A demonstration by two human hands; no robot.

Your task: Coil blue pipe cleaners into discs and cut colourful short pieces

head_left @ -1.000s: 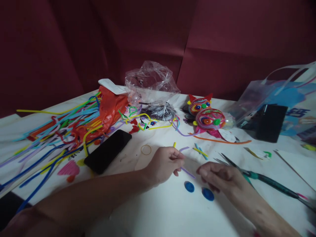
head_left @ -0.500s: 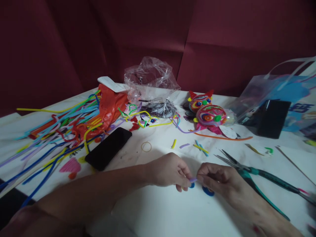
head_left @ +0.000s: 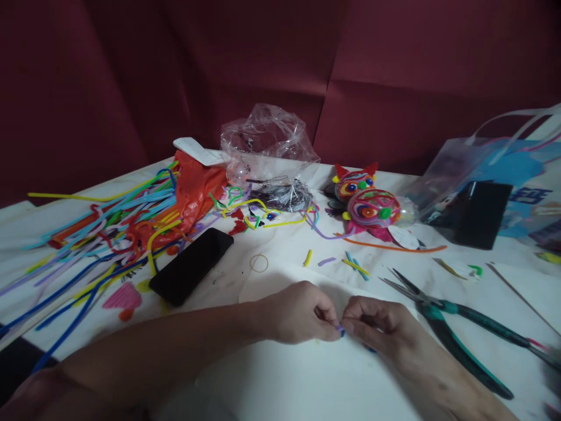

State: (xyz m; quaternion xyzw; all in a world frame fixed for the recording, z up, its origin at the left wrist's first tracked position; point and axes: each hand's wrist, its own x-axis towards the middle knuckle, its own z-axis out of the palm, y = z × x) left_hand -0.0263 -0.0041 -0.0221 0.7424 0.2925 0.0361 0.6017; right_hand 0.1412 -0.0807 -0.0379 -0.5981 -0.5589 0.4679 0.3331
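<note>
My left hand (head_left: pixel 300 313) and my right hand (head_left: pixel 383 324) meet fingertip to fingertip over the white sheet. Between their pinched fingers is a short purple pipe cleaner piece (head_left: pixel 339 328), mostly covered by the fingertips. Right against it shows a small blue fuzzy bit (head_left: pixel 342 334). A second blue fuzzy piece (head_left: pixel 371 350) peeks out under my right hand; whether the fingers touch it, I cannot tell. Just beyond the hands lie short cut pieces: a yellow one (head_left: pixel 308 258), a purple one (head_left: pixel 326 262) and a crossed yellow and blue group (head_left: pixel 357 267).
Green-handled pliers (head_left: pixel 456 310) lie with jaws apart at right. A black phone (head_left: pixel 193 266) and many long pipe cleaners (head_left: pixel 127 216) are on the left. Behind stand colourful animal figures (head_left: pixel 376 209), a clear plastic bag (head_left: pixel 269 137) and another dark phone (head_left: pixel 482 213).
Both hands have drawn closer together around the purple piece, so less of it and of the blue pieces shows. The view has shifted slightly; the other things lie as before.
</note>
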